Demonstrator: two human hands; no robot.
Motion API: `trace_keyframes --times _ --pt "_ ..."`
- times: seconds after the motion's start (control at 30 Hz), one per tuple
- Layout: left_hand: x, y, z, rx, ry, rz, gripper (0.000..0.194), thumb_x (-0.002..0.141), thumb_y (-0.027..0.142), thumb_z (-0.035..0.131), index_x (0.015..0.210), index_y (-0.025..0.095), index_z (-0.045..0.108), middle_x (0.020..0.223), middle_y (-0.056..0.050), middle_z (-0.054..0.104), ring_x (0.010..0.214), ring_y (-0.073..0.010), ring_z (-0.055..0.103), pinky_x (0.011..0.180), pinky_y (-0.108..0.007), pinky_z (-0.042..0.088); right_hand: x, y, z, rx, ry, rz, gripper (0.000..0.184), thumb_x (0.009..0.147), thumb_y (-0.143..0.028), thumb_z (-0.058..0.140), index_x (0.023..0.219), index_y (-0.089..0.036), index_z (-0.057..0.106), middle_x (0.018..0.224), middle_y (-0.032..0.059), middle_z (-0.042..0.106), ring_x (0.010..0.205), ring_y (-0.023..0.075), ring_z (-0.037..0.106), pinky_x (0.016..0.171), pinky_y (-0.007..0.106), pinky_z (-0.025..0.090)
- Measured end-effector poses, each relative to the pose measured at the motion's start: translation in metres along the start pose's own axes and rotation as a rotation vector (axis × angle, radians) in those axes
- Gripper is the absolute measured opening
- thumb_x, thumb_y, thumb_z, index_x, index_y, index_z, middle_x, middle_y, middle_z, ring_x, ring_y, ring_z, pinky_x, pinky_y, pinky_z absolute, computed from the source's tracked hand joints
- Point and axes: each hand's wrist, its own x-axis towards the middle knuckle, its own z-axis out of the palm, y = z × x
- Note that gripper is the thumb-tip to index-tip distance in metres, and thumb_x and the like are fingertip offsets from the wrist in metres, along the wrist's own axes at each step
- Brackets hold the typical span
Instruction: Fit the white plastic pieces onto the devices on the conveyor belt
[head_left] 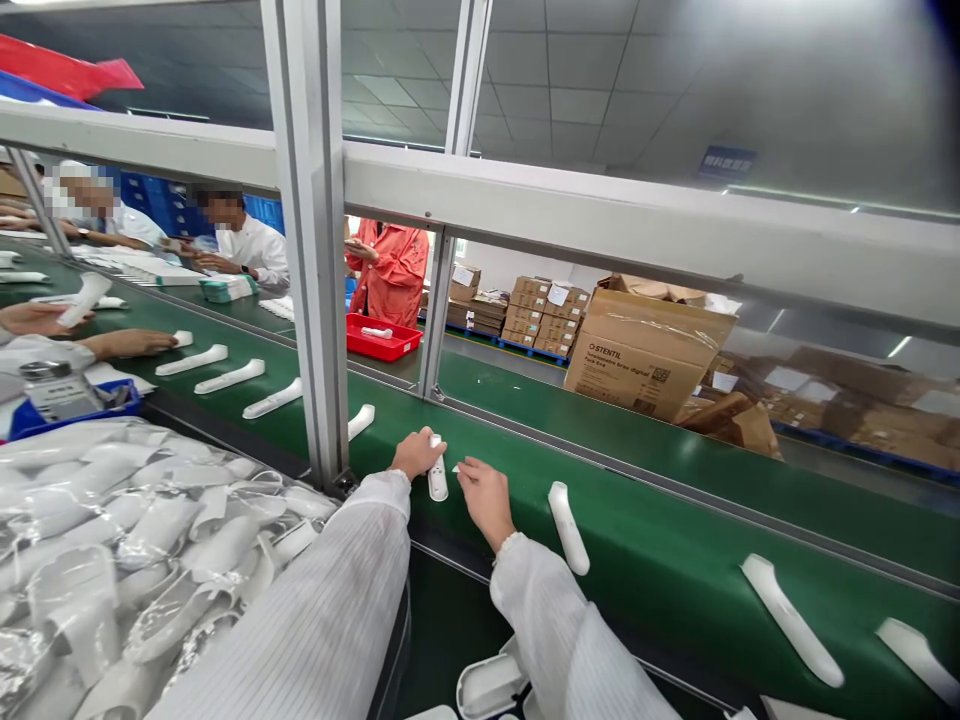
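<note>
My left hand reaches onto the green conveyor belt and its fingers close on the top end of a white plastic shell part lying on the belt. My right hand rests just to the right of that part, fingers curled, pinching a tiny white piece near its side. Both arms wear white striped sleeves. Another white shell lies a little to the right of my right hand.
More white shells lie along the belt on both sides. A heap of bagged white parts sits at lower left. An aluminium frame post stands beside my left arm. Other workers, a red tray and cardboard boxes lie beyond.
</note>
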Motion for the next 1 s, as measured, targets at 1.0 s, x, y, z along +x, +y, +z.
trace_keyframes --times 1.0 --pt "-0.028 0.063 0.034 -0.035 -0.063 0.072 0.035 0.093 0.050 0.044 0.113 0.023 0.052 0.107 -0.009 0.060 0.075 -0.0185 0.067 0.077 -0.030 0.049 -0.053 0.034 -0.037 -0.195 -0.166 -0.250 0.035 0.084 -0.013 0.061 0.117 -0.020 0.068 0.133 0.0097 0.063 0.124 0.0239 0.059 0.109 0.040 0.044"
